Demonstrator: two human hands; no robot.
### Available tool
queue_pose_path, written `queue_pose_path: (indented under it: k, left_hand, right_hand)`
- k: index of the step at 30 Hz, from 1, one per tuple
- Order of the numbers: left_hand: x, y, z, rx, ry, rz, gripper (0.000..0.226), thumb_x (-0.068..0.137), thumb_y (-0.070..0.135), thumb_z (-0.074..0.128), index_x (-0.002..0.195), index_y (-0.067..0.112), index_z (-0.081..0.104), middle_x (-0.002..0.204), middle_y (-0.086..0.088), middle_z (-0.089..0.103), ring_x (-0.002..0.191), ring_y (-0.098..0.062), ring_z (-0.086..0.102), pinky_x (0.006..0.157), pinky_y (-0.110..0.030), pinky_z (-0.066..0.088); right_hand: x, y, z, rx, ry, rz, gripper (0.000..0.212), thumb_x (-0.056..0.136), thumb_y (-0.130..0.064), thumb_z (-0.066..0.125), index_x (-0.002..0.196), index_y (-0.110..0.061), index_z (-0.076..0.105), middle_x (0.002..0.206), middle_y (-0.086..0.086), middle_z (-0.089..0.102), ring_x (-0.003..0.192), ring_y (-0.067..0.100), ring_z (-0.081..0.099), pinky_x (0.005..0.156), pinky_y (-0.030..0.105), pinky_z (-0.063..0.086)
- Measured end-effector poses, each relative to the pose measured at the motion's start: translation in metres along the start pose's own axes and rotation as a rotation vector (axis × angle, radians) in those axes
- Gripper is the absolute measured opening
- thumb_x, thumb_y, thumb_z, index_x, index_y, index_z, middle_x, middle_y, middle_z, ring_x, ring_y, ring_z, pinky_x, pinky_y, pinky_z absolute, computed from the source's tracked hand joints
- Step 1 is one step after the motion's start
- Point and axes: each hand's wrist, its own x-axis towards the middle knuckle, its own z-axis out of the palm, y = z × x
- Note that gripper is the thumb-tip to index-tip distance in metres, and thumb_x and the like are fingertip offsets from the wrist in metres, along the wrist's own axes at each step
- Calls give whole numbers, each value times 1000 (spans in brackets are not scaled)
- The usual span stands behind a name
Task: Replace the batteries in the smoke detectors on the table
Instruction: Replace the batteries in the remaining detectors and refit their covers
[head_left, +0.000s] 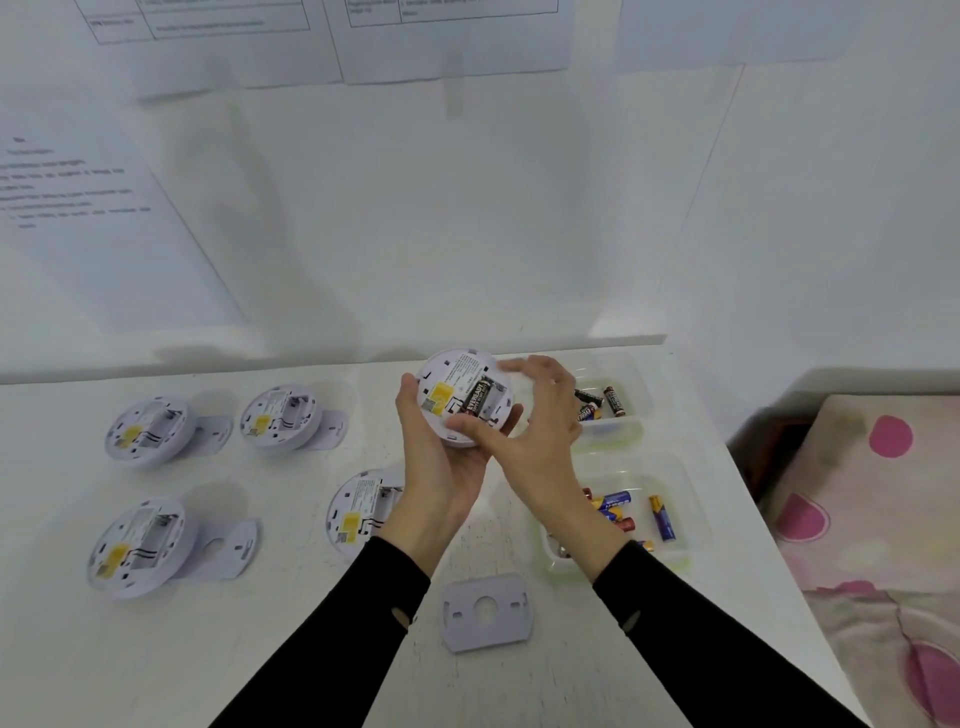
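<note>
- Far left, on the table (311, 660): three open detectors (145, 426), backs up.
- Centre: left hand (441, 467) wraps round the held detector (457, 410), raised off the table, with a black battery (477, 397) seated in its bay.
- Right hand (535, 431): thumb presses the detector's near rim, fingers loose and arched.
- Right: two clear tubs (631, 434) hold batteries.

L hand (441, 467) grips detector (452, 371), back up | black batt (477, 398) in bay | R hand (540, 431) thumb on rim
</note>
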Motion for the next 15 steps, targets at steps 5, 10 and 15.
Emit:
queue_pose_path:
  k: [5,10,15]
  left_hand:
    - [3,0,0,26,2,11,65,95,60,42,129,8,57,116,-21,66,104,-34,66,96,-51,52]
    - [2,-3,-2,11,15,-16,66,95,59,44,135,8,53,129,-26,61,111,-39,65,85,-45,59]
    - [3,-1,-9,29,2,-3,67,95,60,44,136,9,53,130,-25,61,116,-39,63,91,-46,56]
  right_hand:
    - [13,-3,0,128,-145,329,96,34,-66,83,113,-57,29,123,-22,37,121,16,42,105,47,38]
    - [16,4,2,473,-214,514,90,55,-27,93,123,-43,36,126,1,48,110,16,58,82,26,51]
    - [22,3,1,346,-325,558,106,50,-38,94,133,-34,28,125,3,48,113,18,55,91,28,47]
